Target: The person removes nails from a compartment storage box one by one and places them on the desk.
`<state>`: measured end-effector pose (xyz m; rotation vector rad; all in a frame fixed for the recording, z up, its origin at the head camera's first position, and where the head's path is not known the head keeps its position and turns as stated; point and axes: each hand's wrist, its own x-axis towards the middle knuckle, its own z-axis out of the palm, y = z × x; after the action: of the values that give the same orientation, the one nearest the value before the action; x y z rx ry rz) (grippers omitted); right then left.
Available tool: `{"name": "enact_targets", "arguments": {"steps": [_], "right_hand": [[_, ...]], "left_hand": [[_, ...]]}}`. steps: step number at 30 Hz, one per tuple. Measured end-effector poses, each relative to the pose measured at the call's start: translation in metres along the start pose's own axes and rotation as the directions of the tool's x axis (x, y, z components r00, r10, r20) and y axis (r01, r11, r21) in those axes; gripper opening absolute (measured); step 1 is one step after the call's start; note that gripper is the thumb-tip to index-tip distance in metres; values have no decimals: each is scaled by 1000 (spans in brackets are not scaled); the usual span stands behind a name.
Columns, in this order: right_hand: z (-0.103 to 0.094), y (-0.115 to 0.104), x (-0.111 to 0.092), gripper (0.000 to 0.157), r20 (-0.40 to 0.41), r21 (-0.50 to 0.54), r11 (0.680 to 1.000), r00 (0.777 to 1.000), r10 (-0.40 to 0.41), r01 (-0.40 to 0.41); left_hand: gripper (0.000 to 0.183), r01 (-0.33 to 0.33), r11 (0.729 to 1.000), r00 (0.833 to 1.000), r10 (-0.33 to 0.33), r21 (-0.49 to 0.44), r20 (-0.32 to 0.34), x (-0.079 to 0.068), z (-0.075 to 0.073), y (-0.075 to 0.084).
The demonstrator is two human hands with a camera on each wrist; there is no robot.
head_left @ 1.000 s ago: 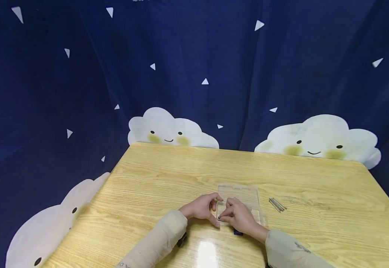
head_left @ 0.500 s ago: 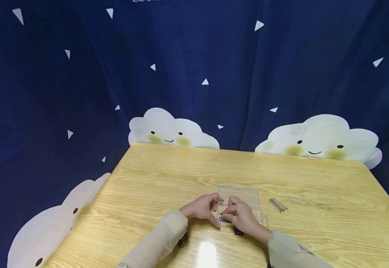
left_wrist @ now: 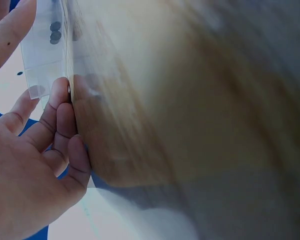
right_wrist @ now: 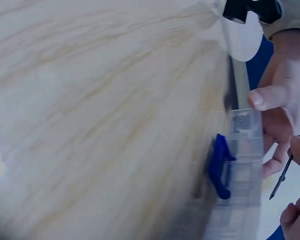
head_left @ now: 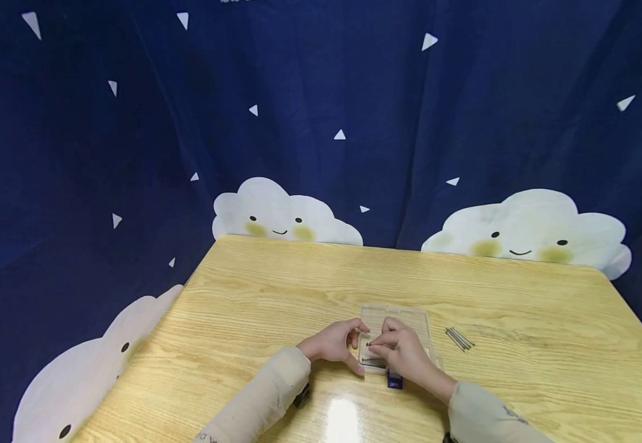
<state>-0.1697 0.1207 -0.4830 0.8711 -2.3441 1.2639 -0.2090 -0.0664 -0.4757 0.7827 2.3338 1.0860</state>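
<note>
A clear plastic compartment box (head_left: pixel 422 320) lies with its lid folded back. My left hand (head_left: pixel 332 342) holds its left side, thumb near the front corner and fingers farther back; the left wrist view shows the fingertips against the box edge. Between thumb and fingers, my right hand (head_left: pixel 404 352) pinches a thin metal nail (right_wrist: pixel 281 178) over the box, its pointed end showing in the right wrist view. Another nail (head_left: pixel 373 361) lies in the front left compartment. A blue latch (right_wrist: pixel 220 167) hangs at the box's front edge.
Several loose nails (head_left: pixel 458 338) lie in a bunch on the wooden table (head_left: pixel 277 283), right of the box. A dark blue curtain (head_left: pixel 310 92) with cloud and triangle prints hangs behind and to the left.
My right hand has moved slightly back and right, bringing the pinched nail away from the front left compartment. More of the blue latch shows now. My left hand stays at the box.
</note>
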Motion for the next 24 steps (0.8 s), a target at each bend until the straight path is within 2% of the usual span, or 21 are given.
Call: {"name": "enact_targets", "arguments": {"steps": [7, 15, 24], "right_hand": [[-9, -4, 1, 10, -23, 7, 1000, 1000, -15, 15], [-24, -8, -2, 14, -61, -20, 1000, 998, 23, -24], [-41, -6, -10, 14, -63, -66, 996, 997, 49, -53]], "left_hand": [[67, 15, 1000, 1000, -14, -16, 4, 1, 1, 0], [68, 6, 999, 1000, -7, -40, -8, 0, 2, -1], [68, -2, 999, 1000, 1, -38, -16, -1, 3, -1]]}}
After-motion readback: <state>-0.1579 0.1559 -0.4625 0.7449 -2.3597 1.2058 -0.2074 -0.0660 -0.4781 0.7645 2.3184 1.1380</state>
